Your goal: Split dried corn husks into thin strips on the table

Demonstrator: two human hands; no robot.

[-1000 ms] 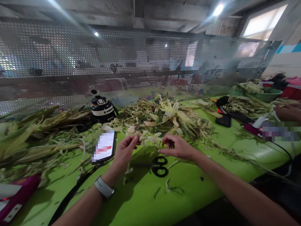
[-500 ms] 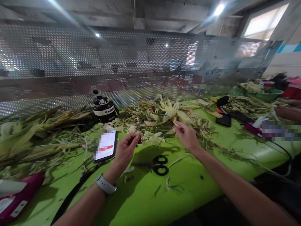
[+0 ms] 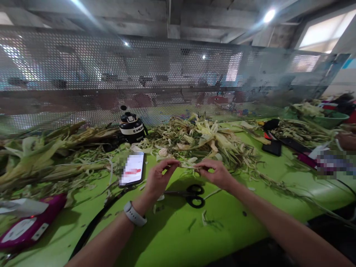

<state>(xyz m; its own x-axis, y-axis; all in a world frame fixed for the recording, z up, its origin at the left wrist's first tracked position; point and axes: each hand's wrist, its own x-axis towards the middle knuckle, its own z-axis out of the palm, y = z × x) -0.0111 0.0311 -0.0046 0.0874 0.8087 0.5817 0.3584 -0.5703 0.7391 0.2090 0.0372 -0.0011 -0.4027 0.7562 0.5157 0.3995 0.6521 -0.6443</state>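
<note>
My left hand (image 3: 161,176) is closed in a pinch on one end of a thin, pale strip of husk (image 3: 187,166). The strip's other end is between the thumb and fingers of my right hand (image 3: 217,174), so it spans the small gap between both hands. Just behind them lies a pile of dry, shredded corn husks (image 3: 178,135), with a lighter yellowish bunch of husks (image 3: 210,133) on its right side. Black-handled scissors (image 3: 195,202) rest on the green table (image 3: 222,230) below my hands, their blades pointing left.
A phone (image 3: 135,170) and a black-and-white bottle (image 3: 132,130) stand left of the pile. Long husks (image 3: 55,148) cover the far left, near a purple device (image 3: 36,222). A perforated metal screen (image 3: 167,81) runs behind. At right, another person's hand (image 3: 346,141) is near a green basin (image 3: 330,119).
My right hand has left the yellowish husk bunch and come down beside my left hand, and the husk strip now stretches between them. The view has turned slightly left.
</note>
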